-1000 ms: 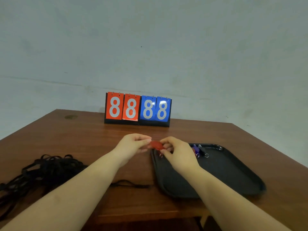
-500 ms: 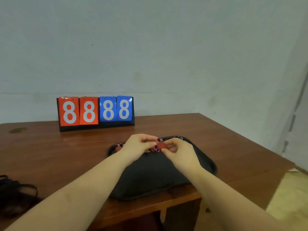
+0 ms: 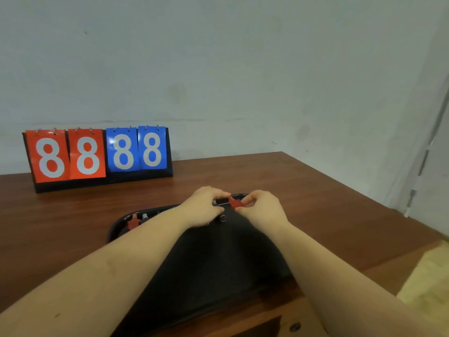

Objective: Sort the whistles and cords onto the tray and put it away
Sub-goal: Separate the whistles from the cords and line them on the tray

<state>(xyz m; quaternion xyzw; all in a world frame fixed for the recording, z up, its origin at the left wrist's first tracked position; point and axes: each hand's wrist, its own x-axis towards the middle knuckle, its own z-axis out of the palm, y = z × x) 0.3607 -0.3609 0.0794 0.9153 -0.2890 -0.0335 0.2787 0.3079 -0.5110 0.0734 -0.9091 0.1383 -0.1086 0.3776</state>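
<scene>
Right hand (image 3: 261,209) pinches red whistle (image 3: 235,202) over black tray (image 3: 116,227) far edge; left hand (image 3: 202,209) curled beside it, grip unclear.

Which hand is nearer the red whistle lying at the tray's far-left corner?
Left. The left hand sits just right of that red whistle; the right hand is farther right, beyond the left.

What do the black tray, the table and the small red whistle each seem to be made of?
Black rectangular tray: likely plastic, with a glossy raised rim.
Brown table: wood or wood veneer, visible grain with a satin sheen.
Small red whistle: probably moulded plastic, of uniform opaque colour.
</scene>
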